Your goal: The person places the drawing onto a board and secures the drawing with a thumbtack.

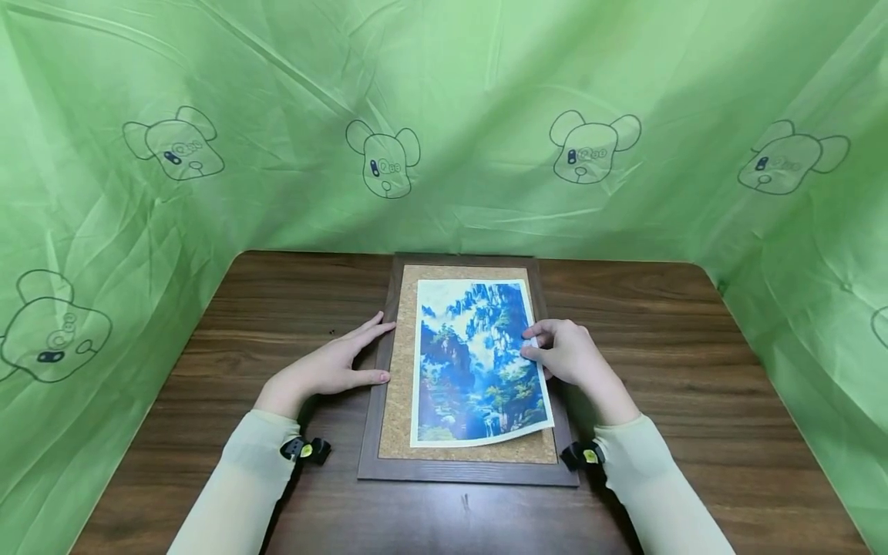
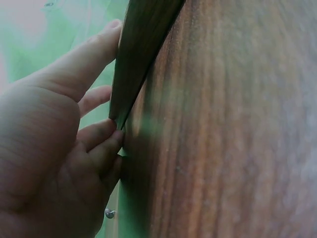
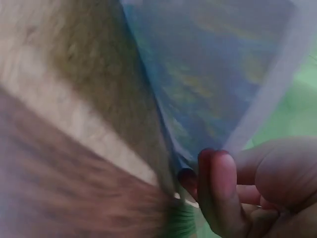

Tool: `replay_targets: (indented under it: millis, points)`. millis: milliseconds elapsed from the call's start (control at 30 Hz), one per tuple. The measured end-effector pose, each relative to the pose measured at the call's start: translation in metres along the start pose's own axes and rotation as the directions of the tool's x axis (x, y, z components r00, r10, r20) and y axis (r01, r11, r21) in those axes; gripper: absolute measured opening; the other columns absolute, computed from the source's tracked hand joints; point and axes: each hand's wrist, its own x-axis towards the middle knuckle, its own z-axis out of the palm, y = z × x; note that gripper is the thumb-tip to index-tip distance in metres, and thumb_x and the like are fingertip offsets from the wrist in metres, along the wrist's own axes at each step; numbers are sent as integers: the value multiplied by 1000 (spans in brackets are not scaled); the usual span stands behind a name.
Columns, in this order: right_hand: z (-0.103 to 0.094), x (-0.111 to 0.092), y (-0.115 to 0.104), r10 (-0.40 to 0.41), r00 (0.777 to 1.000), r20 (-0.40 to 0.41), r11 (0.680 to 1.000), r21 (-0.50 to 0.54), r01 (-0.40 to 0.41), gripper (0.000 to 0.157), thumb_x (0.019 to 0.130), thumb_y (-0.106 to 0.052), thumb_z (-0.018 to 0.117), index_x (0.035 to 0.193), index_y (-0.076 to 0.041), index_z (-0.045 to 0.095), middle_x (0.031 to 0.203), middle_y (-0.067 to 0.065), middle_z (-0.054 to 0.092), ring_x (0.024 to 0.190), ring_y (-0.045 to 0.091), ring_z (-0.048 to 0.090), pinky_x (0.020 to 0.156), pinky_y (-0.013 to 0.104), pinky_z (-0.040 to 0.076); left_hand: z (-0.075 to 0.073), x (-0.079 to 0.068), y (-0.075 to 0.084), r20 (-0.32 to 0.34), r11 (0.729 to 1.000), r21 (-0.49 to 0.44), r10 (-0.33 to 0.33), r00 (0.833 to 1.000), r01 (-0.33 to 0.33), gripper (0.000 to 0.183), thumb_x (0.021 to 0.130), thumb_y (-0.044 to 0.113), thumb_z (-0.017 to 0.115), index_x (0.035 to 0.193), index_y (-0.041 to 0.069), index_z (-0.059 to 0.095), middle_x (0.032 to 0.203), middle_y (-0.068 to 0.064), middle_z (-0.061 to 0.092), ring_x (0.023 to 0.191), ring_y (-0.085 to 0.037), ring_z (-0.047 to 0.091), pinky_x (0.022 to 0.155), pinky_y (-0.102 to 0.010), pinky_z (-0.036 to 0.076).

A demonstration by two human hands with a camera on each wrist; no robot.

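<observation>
A blue landscape print (image 1: 479, 362) with a white border lies over a cork board (image 1: 398, 408) in a dark wooden frame (image 1: 468, 471). My right hand (image 1: 565, 354) pinches the print's right edge between thumb and fingers. Its lower right corner curves up off the cork, and the right wrist view shows the print (image 3: 198, 69) raised there with a shadow under it. My left hand (image 1: 326, 366) rests its straight fingers and thumb against the frame's left side. In the left wrist view, fingertips (image 2: 111, 29) touch the frame's outer edge (image 2: 141, 49).
The frame lies on a dark wood-grain table (image 1: 694, 401), its top end near the far edge. Green cloth (image 1: 486, 116) printed with mouse-head outlines hangs behind and on both sides. A black wrist camera (image 1: 305, 449) sits on each pale sleeve.
</observation>
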Motion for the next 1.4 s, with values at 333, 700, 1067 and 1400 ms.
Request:
replay_targets:
  millis: [333,700,1067,1400]
  points:
    - [6,4,3,-16,1000,-15,1000,18,16,29,92,-21,78,119,-13,69,99,8,62,54,21,64,50,35,56,1,-1,-2,9,1000,-2,-15,1000,15,89,89,62,68,161,39,22,170,6,6,151,-33,22,113,-63,29]
    - [-11,1,9,-45,996,83,999,14,44,36,89,-27,80,121,-16,66,92,10,58,55,24,63,46,38,54,-2,0,6,-3,1000,-15,-13,1000,13,93,85,63,71,161,35,25,170,0,9,149,-37,26,112,-64,30]
    - [-9,6,11,-98,990,98,995,12,98,36,89,-24,81,121,-15,67,100,8,59,64,21,62,54,37,54,-2,1,10,-3,1000,-10,-23,1000,23,92,86,63,71,161,35,25,170,0,9,150,-37,25,112,-65,30]
    - [-10,6,15,-117,987,108,993,48,112,35,88,-22,82,119,-13,67,96,11,58,52,24,63,48,38,56,1,2,10,-2,1000,-14,-22,1000,22,93,86,61,72,161,36,25,170,0,9,150,-36,24,112,-65,30]
